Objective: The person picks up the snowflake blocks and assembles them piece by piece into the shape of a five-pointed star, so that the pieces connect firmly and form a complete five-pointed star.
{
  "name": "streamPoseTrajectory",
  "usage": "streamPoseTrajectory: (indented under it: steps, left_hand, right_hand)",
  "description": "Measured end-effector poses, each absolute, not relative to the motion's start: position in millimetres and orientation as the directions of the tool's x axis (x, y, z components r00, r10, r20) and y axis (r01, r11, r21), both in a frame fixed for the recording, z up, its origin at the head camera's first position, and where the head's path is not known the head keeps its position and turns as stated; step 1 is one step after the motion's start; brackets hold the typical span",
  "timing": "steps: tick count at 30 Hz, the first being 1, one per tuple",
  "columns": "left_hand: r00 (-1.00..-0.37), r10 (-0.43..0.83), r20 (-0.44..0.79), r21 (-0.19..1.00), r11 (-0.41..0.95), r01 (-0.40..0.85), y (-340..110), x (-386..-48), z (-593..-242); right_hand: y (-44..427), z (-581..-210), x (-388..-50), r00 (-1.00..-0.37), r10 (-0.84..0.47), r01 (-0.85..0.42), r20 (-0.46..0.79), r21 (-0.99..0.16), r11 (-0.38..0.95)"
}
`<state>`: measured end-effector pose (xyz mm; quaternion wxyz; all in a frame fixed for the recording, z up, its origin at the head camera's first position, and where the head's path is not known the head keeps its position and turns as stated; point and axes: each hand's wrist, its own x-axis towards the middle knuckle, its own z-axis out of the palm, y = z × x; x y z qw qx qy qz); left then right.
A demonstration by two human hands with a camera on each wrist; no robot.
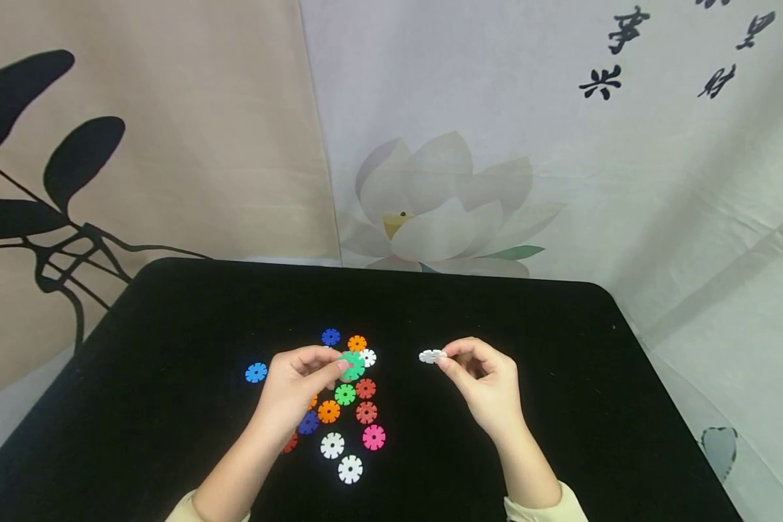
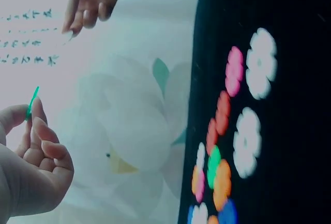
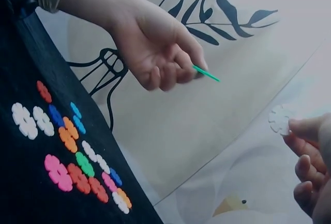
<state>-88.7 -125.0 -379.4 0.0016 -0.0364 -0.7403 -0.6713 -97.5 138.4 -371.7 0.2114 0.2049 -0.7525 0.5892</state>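
Observation:
Between thumb and fingers, my left hand point(image 1: 293, 388) pinches a green notched plastic disc point(image 1: 353, 367) above the pile. In the left wrist view that disc point(image 2: 32, 103) appears edge-on. Off to the right, my right hand point(image 1: 489, 384) pinches a white notched disc point(image 1: 431, 356) by its edge, tilted nearly edge-on to the head view. Its notches show in the right wrist view, where the white disc point(image 3: 279, 119) is held by thumb and finger. Both hands are raised off the table, and the two discs are apart.
On the black table point(image 1: 561, 406) lie several loose notched discs, including a pink disc point(image 1: 374, 437), a white disc point(image 1: 350, 470) and an orange disc point(image 1: 329, 412). A light blue disc point(image 1: 256, 373) lies left of the others. A printed curtain point(image 1: 457, 94) hangs behind the table.

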Motion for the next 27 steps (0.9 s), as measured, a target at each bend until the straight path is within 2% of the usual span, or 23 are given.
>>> streamPoseTrajectory:
  steps: [6, 15, 27]
  left_hand:
    - [-0.996, 0.079, 0.044, 0.998, 0.034, 0.047, -106, -90, -373]
    - [-0.995, 0.101, 0.003, 0.999, -0.044, -0.001, -84, -90, -365]
    - [-0.992, 0.123, -0.026, 0.997, -0.075, -0.035, -73, -90, -371]
  right_hand:
    - [142, -377, -96, -0.819, -0.085, -0.572, 0.568, -0.794, 0.206]
    - [140, -376, -93, -0.762, -0.086, -0.644, 0.642, -0.739, 0.195]
    - [137, -379, -93, -0.743, -0.129, -0.67, 0.657, -0.726, 0.159]
